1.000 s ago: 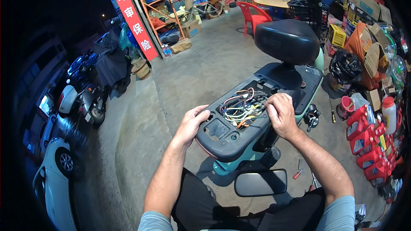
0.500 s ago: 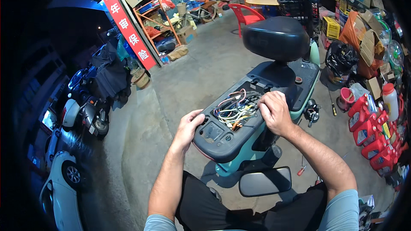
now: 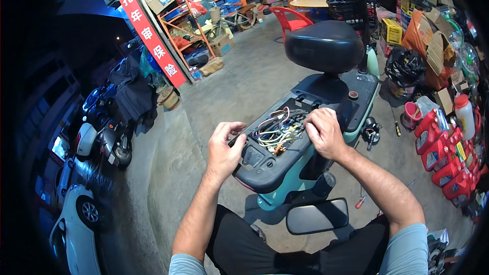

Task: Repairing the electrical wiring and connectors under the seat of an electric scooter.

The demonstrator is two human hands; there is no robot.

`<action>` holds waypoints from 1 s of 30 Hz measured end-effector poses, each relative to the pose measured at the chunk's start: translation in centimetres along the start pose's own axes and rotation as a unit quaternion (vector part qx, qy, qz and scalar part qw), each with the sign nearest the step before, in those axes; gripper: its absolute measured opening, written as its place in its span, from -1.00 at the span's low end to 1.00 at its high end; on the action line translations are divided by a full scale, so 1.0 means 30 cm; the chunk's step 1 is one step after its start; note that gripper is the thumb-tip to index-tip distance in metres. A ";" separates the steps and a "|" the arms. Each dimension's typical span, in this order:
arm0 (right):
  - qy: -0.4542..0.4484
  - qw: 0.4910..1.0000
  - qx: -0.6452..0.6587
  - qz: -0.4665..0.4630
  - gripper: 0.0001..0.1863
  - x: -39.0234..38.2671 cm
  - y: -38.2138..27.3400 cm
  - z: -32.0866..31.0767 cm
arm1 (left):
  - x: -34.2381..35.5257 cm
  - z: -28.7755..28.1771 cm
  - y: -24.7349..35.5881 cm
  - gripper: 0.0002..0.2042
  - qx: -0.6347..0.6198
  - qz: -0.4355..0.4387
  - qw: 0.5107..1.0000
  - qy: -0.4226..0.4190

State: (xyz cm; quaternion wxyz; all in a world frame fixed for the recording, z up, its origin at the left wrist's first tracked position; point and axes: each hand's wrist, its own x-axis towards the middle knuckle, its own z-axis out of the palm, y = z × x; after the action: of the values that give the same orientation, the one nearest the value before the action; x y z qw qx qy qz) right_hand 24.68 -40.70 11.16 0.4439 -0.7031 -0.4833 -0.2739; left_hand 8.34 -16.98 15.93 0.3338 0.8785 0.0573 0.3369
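Observation:
A teal electric scooter (image 3: 300, 165) stands before me, its black rear deck (image 3: 265, 175) having an open compartment. A tangle of coloured wires (image 3: 277, 133) with connectors fills that opening. My left hand (image 3: 225, 148) is at the deck's left edge, thumb and fingers apart, holding nothing that I can see. On the opening's right side, my right hand (image 3: 326, 133) has its fingers curled down by the wires; its fingertips are hidden, so what they grip cannot be told. Beyond the wires rises the black seat (image 3: 324, 48) on its post.
A black padded rest (image 3: 317, 217) is near my knees. Screwdrivers (image 3: 360, 202) lie on the floor at right, near red bottles (image 3: 439, 153) and a pink bucket (image 3: 410, 116). Farther off are a red chair (image 3: 290, 20) and orange shelves (image 3: 204, 15). Parked vehicles line the left.
My left hand has loosened from the deck's left edge, its fingers lifting and spreading from the thumb. My right hand stays by the wires, barely shifted. The view has turned slightly.

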 end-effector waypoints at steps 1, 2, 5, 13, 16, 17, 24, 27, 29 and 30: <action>-0.003 1.000 0.004 0.001 -0.92 0.001 0.000 0.000 | 0.001 0.000 0.033 -0.77 0.020 0.036 0.999 -0.006; -0.007 1.000 0.008 0.002 -0.93 0.001 0.000 -0.001 | 0.007 0.007 0.057 -0.84 0.006 0.059 0.998 -0.011; -0.022 0.999 0.020 0.018 -0.93 0.003 0.005 -0.011 | 0.019 0.018 0.083 -0.87 0.032 0.126 0.990 -0.059; 0.016 0.997 0.043 0.063 -0.85 0.004 0.041 -0.020 | 0.006 0.034 0.085 -0.86 0.052 0.155 0.985 -0.049; 0.033 0.993 0.062 0.094 -0.82 0.017 0.046 -0.019 | 0.005 0.030 0.087 -0.86 0.059 0.145 0.987 -0.045; 0.043 0.989 0.080 0.115 -0.81 0.022 0.051 -0.020 | 0.006 0.031 0.087 -0.86 0.059 0.136 0.988 -0.042; 0.011 0.986 0.076 0.150 -0.80 0.063 0.054 -0.025 | 0.003 0.032 0.063 -0.86 0.032 0.094 0.995 -0.023; -0.025 0.984 0.062 0.166 -0.83 0.086 0.061 -0.036 | 0.004 0.038 0.064 -0.86 0.025 0.088 0.995 -0.026; -0.123 0.982 -0.046 0.136 -0.85 0.117 0.064 -0.043 | 0.005 0.035 0.065 -0.87 0.036 0.090 0.995 -0.028; -0.147 0.975 -0.048 0.157 -0.86 0.137 0.059 -0.045 | 0.004 0.036 0.065 -0.87 0.035 0.089 0.995 -0.029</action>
State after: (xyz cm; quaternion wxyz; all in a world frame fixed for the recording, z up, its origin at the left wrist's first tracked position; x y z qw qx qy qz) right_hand 27.94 -40.35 14.48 0.3712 -0.8232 -0.4134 -0.1174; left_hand 8.88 -19.04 16.64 0.2728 0.9007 -0.0188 0.3375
